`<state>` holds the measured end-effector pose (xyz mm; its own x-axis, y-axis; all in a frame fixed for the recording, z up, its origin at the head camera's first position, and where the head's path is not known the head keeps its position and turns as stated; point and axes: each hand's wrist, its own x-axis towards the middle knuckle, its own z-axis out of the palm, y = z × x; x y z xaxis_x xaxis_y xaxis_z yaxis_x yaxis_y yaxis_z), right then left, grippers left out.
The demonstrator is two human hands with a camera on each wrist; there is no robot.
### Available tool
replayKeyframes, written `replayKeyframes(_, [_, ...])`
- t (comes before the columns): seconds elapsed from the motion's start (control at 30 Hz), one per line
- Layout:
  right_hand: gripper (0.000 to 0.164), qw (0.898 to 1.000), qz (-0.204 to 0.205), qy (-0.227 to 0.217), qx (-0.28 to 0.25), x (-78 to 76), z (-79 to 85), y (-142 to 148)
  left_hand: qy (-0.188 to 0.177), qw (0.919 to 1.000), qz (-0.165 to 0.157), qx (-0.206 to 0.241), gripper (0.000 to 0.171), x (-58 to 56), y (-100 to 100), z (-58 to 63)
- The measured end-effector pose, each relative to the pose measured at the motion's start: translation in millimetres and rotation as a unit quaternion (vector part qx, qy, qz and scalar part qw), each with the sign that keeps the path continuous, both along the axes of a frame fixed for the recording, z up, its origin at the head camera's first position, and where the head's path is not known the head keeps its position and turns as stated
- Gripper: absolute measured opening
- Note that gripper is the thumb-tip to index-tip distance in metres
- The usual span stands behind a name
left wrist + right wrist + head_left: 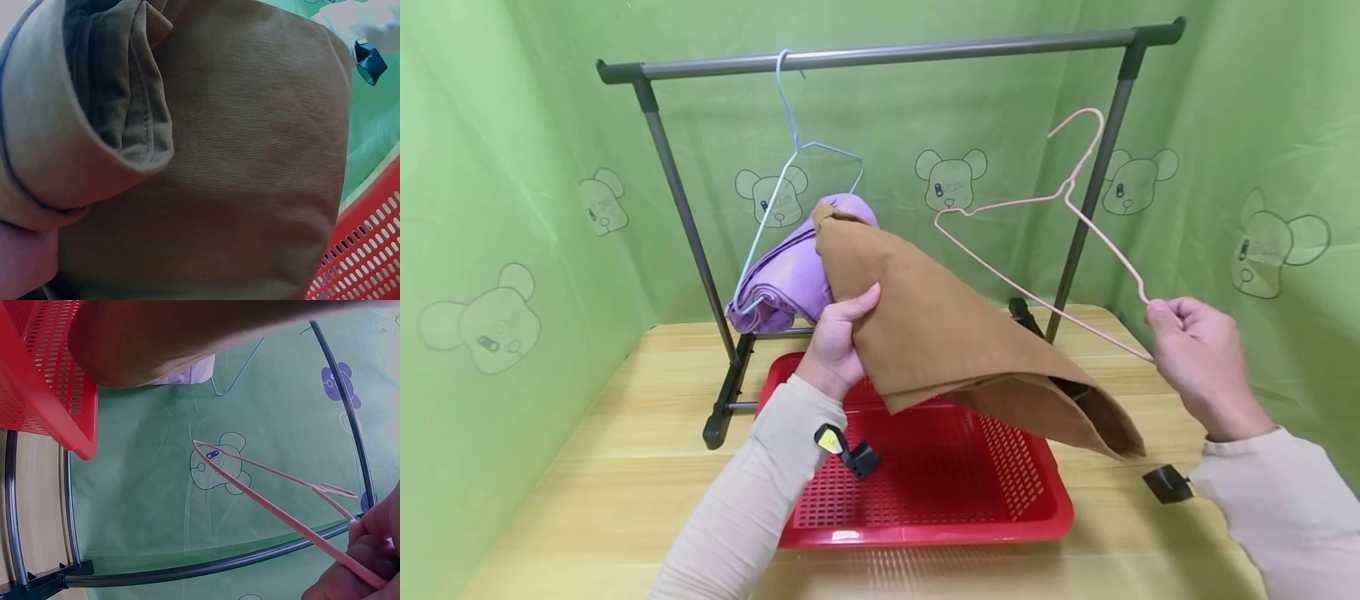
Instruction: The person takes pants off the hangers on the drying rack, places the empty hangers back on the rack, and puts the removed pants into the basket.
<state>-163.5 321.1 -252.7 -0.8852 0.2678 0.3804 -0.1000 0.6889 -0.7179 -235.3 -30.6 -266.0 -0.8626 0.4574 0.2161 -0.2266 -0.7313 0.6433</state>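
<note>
My left hand grips a folded brown garment near its left edge, the thumb lying on top of the cloth. The garment slopes down to the right over a red basket. Close up in the left wrist view, the brown garment shows stitched layers inside a rolled fold. My right hand pinches a pink wire hanger at its lower right corner, hook upward, to the right of the garment. The right wrist view shows the pink hanger reaching away from the fingers of the right hand.
Behind stands a grey metal rack with dark feet. A light blue hanger hangs from its bar, with a folded purple cloth over it. Green curtains with bear drawings enclose the wooden table.
</note>
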Motion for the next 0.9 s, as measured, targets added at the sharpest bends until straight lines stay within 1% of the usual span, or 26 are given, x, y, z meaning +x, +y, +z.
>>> replayKeyframes(0.23, [0.034, 1.0, 0.004, -0.003, 0.002, 0.4, -0.4, 0.7, -0.006, 0.9999, -0.007, -0.009, 0.029, 0.4, 0.2, -2.0])
replayKeyframes(0.47, [0.034, 1.0, 0.004, -0.012, 0.002, 0.4, -1.7, 1.8, -0.014, 0.9994, -0.017, -0.027, 0.03, 0.7, -0.5, -4.1])
replayKeyframes(0.67, [0.033, 1.0, 0.005, -0.012, -0.006, 1.0, -2.6, 2.1, -0.016, 0.999, -0.022, -0.036, 0.03, 1.4, -1.3, -5.3])
replayKeyframes(0.9, [0.034, 1.0, 0.002, -0.014, -0.004, 1.6, -2.4, 2.3, -0.012, 0.9986, -0.029, -0.044, 0.03, -0.7, -3.7, -7.4])
